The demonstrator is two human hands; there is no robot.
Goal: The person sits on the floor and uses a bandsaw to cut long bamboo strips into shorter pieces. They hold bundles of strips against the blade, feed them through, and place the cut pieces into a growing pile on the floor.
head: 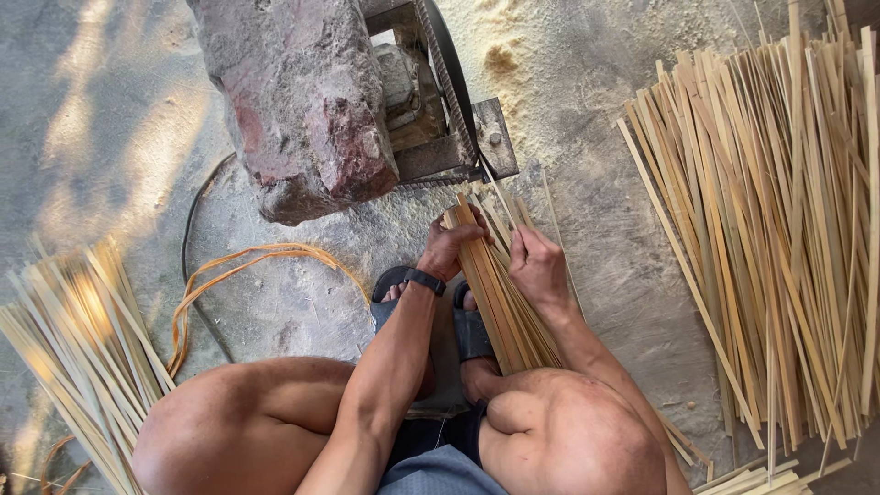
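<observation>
- Gripping a bundle of bamboo strips [500, 307], the left hand [447, 247] is wrapped closed around its top end, just below the machine [440, 101].
- Right hand [536, 266] pinches a single strip at the bundle's right edge, grip closed.
- Bundle runs down between the knees, its lower end hidden behind the right leg.
- Stone block [298, 101] sits left of the machine on the floor [119, 110].
- Big strip pile [779, 229] lies right, cut off at the edge; smaller pile [78, 348] left.
</observation>
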